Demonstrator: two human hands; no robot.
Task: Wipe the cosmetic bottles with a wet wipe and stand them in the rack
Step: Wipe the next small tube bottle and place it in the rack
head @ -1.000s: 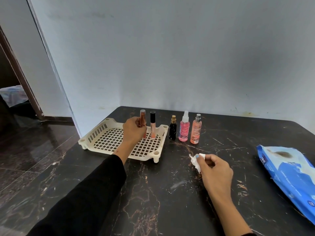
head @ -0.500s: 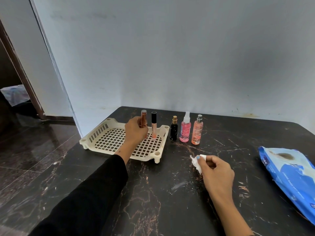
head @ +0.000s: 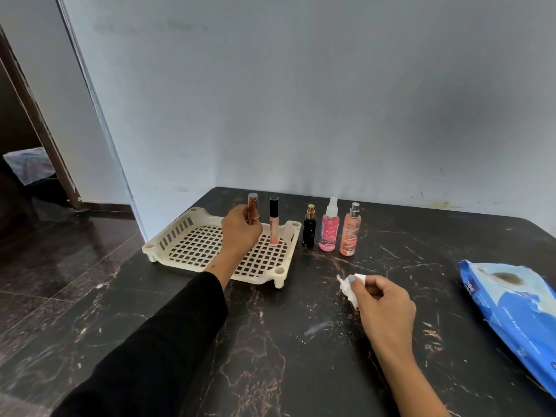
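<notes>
A cream plastic rack point(head: 180, 236) with a grid floor sits on the black marble table point(head: 285, 341). My left hand point(head: 240, 233) grips a copper-coloured tube point(head: 253, 209) upright at the rack's back right. Beside it a lip gloss tube point(head: 273, 224) with a black cap stands in the rack. Right of the rack stand a black bottle point(head: 309, 228), a pink spray bottle point(head: 329, 228) and a peach spray bottle point(head: 350, 231). My right hand point(head: 382, 308) pinches a crumpled white wet wipe point(head: 349, 285) just above the table.
A blue pack of wet wipes point(head: 517, 314) lies at the table's right edge. A pale wall point(head: 301, 100) runs behind the table. To the left, past the table's edge, are a dark glossy floor point(head: 45, 266) and a doorway.
Both hands hold nearly the same places as before. The copper tube stays upright in my left hand in the rack, and the wipe stays in my right.
</notes>
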